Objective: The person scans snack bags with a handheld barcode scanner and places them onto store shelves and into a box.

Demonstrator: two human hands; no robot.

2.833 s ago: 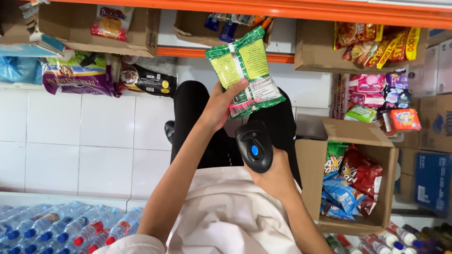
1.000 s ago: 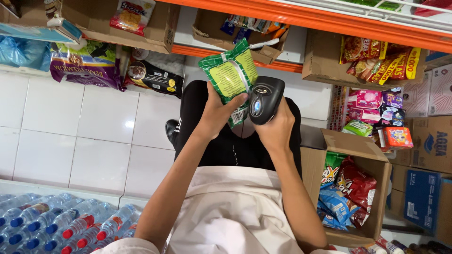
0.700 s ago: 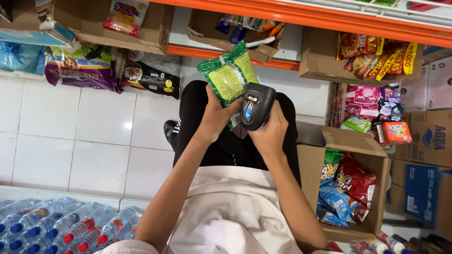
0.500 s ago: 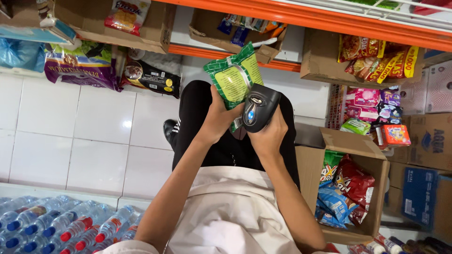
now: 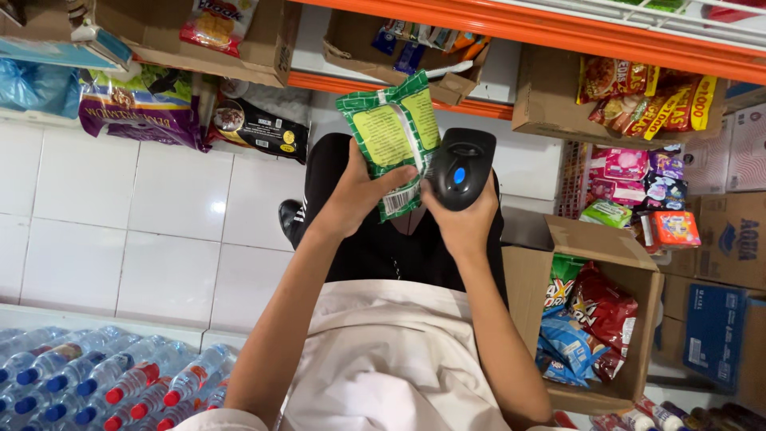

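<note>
Gripping a green snack packet, the left hand meets the right hand, clasping a black scanner at three o'clock.

A snack packet is held up in the left hand, with a handheld scanner in the right hand just beside it on the right, touching its lower edge. An open carton of snack bags sits on the floor to the right, bottled water lies at lower left, and cardboard boxes line the shelf beyond the hands
</note>
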